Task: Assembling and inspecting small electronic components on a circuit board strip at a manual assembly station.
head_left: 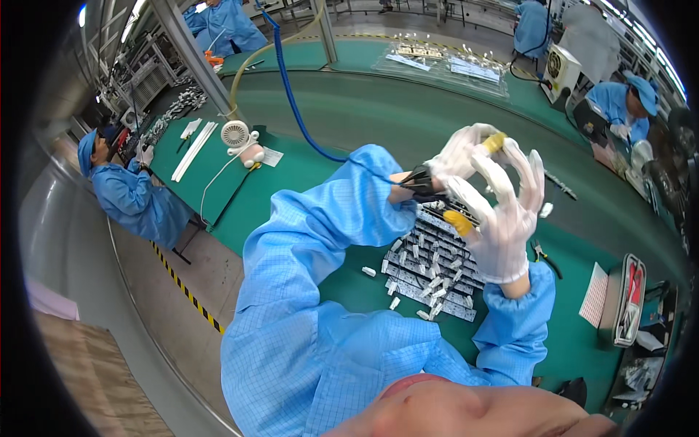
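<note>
My hands, both in thin white gloves, are raised together above the bench. My left hand (457,154) bends its fingers toward the fingertips of my right hand, near a yellow finger cover (494,142). What it grips there is too small to make out. My right hand (504,229) has curved fingers spread apart, with another yellow cover (457,223) at its thumb; I see nothing held in it. A black wrist strap (418,180) with a blue cord circles my left wrist. Below lie rows of dark strips (411,284) with several small white parts (435,284) scattered over them.
Pliers (545,259) lie right of the strips, near a metal tool box (625,306) and a pink-dotted sheet (594,295). A small fan (235,134) and white strips (194,153) are at left. A clear tray (444,69) is at the back. Co-workers (135,193) sit at nearby benches.
</note>
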Demonstrator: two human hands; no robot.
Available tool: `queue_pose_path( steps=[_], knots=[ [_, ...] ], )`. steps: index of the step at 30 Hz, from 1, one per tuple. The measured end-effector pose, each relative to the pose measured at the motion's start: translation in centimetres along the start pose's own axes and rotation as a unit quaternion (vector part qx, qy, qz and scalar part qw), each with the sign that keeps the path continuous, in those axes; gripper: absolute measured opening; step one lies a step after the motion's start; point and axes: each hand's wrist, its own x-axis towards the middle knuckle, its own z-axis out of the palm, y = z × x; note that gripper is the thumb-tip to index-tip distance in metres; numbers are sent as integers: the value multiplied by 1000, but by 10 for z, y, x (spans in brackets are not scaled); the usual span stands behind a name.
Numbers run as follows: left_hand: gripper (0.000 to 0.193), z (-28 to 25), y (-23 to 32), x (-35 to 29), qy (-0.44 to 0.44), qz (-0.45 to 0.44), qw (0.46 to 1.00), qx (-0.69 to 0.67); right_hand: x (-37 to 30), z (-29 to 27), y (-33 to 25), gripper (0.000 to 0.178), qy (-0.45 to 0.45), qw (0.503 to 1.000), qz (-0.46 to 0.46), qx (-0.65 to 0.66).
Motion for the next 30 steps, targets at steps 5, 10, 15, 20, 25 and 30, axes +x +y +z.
queue_pose_path(
  steps=[5,10,15,20,25,30],
  knots=[
    [33,-49,31,-38,44,-280,898,-338,4,-14,-6,23,42,997,-33,53],
    [42,-78,27,-82,67,-250,908,-329,6,-24,-15,18,38,996,-50,67],
    [50,-89,31,-108,54,-269,940,-205,6,-17,-15,29,29,995,-39,91],
    [51,-78,21,-119,59,-245,927,-279,9,-11,-14,23,15,996,-36,84],
    [53,-73,22,-115,54,-245,940,-232,13,-11,-9,19,5,999,-4,53],
    [53,-76,27,-112,58,-232,930,-279,4,-12,10,24,-21,998,66,13]
  ],
)
